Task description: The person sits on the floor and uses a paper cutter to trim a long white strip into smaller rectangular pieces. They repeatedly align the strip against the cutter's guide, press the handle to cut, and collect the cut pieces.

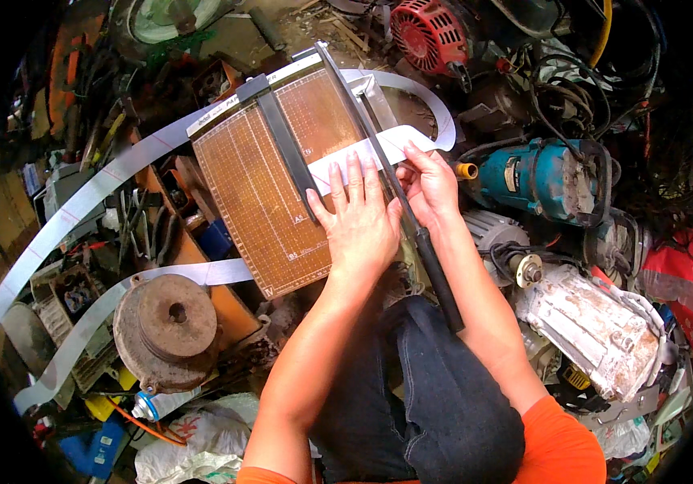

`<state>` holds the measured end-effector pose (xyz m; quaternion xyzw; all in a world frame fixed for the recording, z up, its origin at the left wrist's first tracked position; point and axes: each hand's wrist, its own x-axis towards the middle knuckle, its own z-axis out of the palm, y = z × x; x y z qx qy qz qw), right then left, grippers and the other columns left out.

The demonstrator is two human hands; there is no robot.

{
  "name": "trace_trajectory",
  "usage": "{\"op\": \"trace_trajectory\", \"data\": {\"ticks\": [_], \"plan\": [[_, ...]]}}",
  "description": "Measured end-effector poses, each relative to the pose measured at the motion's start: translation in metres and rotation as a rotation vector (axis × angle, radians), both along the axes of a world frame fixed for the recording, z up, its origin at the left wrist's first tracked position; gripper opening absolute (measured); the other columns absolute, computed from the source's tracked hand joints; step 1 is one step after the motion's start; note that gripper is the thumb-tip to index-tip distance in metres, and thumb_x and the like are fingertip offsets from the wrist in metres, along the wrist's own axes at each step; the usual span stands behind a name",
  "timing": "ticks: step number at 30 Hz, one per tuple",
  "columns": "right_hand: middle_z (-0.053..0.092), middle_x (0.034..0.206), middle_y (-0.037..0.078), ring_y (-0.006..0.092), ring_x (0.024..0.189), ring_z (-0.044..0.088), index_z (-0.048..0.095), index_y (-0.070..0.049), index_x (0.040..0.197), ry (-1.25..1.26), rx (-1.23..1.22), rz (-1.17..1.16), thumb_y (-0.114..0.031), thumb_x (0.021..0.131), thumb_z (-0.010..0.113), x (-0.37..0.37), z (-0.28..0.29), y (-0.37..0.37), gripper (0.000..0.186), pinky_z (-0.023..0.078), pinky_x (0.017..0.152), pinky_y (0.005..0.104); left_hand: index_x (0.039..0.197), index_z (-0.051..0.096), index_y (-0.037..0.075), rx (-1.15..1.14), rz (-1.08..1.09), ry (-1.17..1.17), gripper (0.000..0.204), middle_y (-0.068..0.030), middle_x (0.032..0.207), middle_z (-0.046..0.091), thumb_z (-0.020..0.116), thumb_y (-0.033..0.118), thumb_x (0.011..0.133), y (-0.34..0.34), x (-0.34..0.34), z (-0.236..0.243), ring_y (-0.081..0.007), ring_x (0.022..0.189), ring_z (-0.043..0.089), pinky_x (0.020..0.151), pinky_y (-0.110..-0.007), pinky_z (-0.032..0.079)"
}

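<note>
A paper cutter [237,181] with a brown gridded board rests tilted before my knees. Across its board runs a long white strip [396,143], which loops round beyond the right edge. My left hand [360,230] lies flat with spread fingers, pressing the strip's end on the board beside the dark guide bar [288,153]. Just right of the cutter's blade arm [384,161], my right hand [429,187] pinches the strip's edge between thumb and fingers. The black handle [440,282] of the blade arm is lowered beside my right forearm, with neither hand on it.
More white strip [92,196] trails out to the left. A rusty round pulley [171,317] sits at lower left. On the right are a teal power tool [528,179], a worn white motor [592,331] and a red engine part [427,36]. Cables and scrap crowd the edges.
</note>
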<state>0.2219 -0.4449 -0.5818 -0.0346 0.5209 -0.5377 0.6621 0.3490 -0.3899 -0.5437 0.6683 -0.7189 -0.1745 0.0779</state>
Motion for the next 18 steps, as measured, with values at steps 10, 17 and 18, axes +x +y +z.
{"op": "trace_trajectory", "data": {"ticks": [10,17,18], "plan": [[0.063,0.079,0.002,0.0121,0.057,0.060,0.059,-0.008,0.097,0.011,-0.011,0.013,-0.021,0.090,0.074,-0.003,0.000,0.001,0.021,0.049,0.053,0.0271,0.149,0.038,0.005,-0.046,0.003,-0.043,0.063,-0.0145,0.159,0.030,0.055,0.034,0.096,0.000,0.000,-0.002,-0.0348,0.147,0.027,0.113,-0.069,0.013],[0.062,0.113,0.007,0.0108,0.093,0.057,0.035,-0.001,0.145,0.580,-0.080,0.537,-0.037,0.091,0.071,-0.011,0.069,0.037,0.075,0.047,0.075,0.0251,0.145,0.047,0.014,-0.058,-0.031,-0.107,0.051,-0.0084,0.158,0.036,0.053,0.029,0.096,-0.005,0.017,0.000,-0.0278,0.142,0.036,0.112,-0.064,0.019],[0.061,0.117,0.011,0.0139,0.101,0.058,0.031,-0.002,0.151,0.582,-0.123,0.598,-0.034,0.091,0.071,-0.013,0.065,0.040,0.079,0.048,0.085,0.0272,0.145,0.048,0.015,-0.067,-0.034,-0.106,0.051,-0.0077,0.158,0.036,0.052,0.028,0.096,-0.005,0.020,-0.003,-0.0269,0.142,0.036,0.112,-0.063,0.018]]}}
